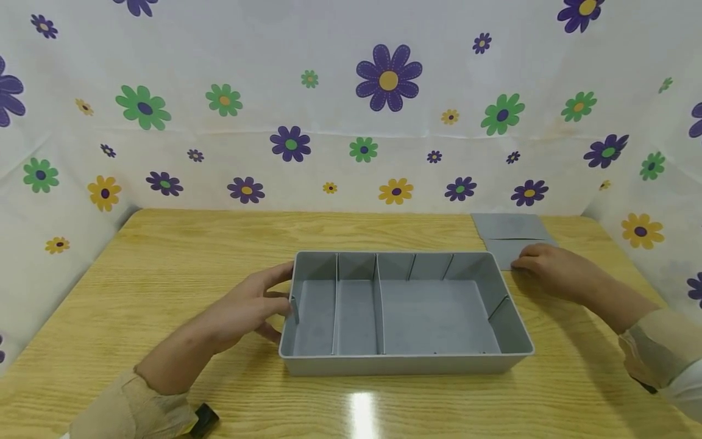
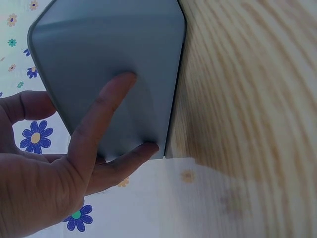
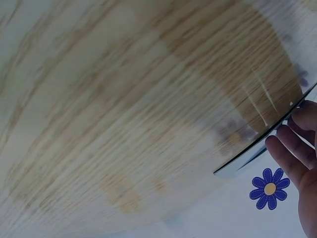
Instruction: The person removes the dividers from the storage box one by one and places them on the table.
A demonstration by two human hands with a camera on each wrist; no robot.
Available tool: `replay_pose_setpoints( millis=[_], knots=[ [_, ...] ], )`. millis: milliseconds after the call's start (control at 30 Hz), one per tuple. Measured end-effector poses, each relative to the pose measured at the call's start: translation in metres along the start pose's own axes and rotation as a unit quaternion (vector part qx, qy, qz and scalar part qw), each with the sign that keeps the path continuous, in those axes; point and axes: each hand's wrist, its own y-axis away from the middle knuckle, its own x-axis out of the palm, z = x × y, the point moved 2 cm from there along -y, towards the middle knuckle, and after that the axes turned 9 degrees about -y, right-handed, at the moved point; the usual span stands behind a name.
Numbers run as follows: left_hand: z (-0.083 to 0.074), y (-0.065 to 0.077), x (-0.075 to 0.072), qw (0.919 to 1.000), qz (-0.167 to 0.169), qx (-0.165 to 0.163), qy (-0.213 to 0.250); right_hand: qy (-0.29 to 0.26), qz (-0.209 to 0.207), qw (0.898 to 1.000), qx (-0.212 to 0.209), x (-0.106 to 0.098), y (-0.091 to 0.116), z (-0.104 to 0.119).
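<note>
A grey plastic organizer tray (image 1: pixel 407 364) lies on the table, with two thin dividers (image 1: pixel 379 305) making narrow compartments at its left. My left hand (image 1: pixel 241 311) is at the tray's left end. In the left wrist view, spread fingers (image 2: pixel 111 99) touch the tray's outer end wall (image 2: pixel 99 54). My right hand (image 1: pixel 556 271) is beyond the tray's right rear corner. Its thumb and bent fingers pinch the near one of two flat grey panels (image 1: pixel 501 251). In the right wrist view the fingertips (image 3: pixel 277 148) meet that panel's edge (image 3: pixel 242 158).
Behind the near panel lies the other grey panel (image 1: pixel 507 225), with a narrow dark gap between them. The wooden table (image 1: pixel 219 244) reaches back to a flowered white cloth (image 1: pixel 329 110). A small black object (image 1: pixel 204 421) shows beside the left sleeve.
</note>
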Motion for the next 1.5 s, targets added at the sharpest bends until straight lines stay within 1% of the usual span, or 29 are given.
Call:
replay_pose_setpoints(
  millis=[100, 233, 400, 533, 633, 800, 1033, 1100, 1167, 1300, 1367, 1400, 1433, 1500],
  knots=[
    [-0.001, -0.001, 0.000, 1.0000, 0.002, 0.003, -0.001, 0.001, -0.002, 1.000, 0.000, -0.001, 0.000, -0.002],
    [-0.002, -0.002, -0.001, 1.0000, -0.003, -0.004, 0.000, -0.001, -0.010, 1.000, -0.011, -0.004, -0.001, -0.003],
    [-0.001, -0.003, -0.001, 1.0000, -0.008, -0.005, 0.002, -0.024, -0.029, 0.999, 0.001, -0.006, -0.004, -0.005],
    [0.003, 0.000, 0.001, 0.9999, -0.007, -0.010, 0.005, -0.043, -0.005, 0.999, -0.001, 0.000, -0.003, 0.000],
    [0.006, 0.003, 0.003, 0.9998, -0.002, -0.015, 0.010, -0.045, 0.014, 0.999, -0.007, 0.004, -0.005, 0.006],
    [0.007, 0.005, 0.002, 0.9999, 0.000, -0.010, 0.012, -0.038, 0.013, 0.999, 0.000, 0.005, -0.008, 0.009],
    [0.002, -0.001, 0.000, 0.9999, 0.000, 0.009, 0.007, -0.026, 0.009, 1.000, 0.003, -0.003, -0.009, 0.004],
    [0.002, -0.001, -0.001, 0.9999, -0.003, 0.010, 0.006, -0.025, -0.005, 1.000, 0.001, -0.009, -0.010, 0.004],
    [0.002, -0.001, -0.001, 0.9999, -0.004, 0.011, 0.005, -0.026, -0.032, 0.999, 0.001, -0.017, -0.012, 0.004],
    [0.002, -0.002, -0.001, 0.9999, -0.006, 0.009, 0.006, -0.026, -0.109, 0.994, -0.015, -0.046, -0.024, 0.014],
    [0.002, -0.002, 0.000, 0.9999, -0.007, 0.007, 0.005, -0.023, -0.143, 0.988, -0.044, -0.063, -0.035, 0.028],
    [0.002, -0.001, 0.000, 0.9999, -0.007, 0.006, 0.007, -0.023, -0.156, 0.985, -0.066, -0.071, -0.042, 0.038],
    [0.002, -0.001, 0.000, 0.9999, -0.007, 0.005, 0.009, -0.023, -0.163, 0.982, -0.088, -0.078, -0.049, 0.049],
    [0.002, -0.001, 0.000, 0.9999, -0.007, 0.003, 0.010, -0.022, -0.155, 0.979, -0.127, -0.088, -0.064, 0.075]
  ],
)
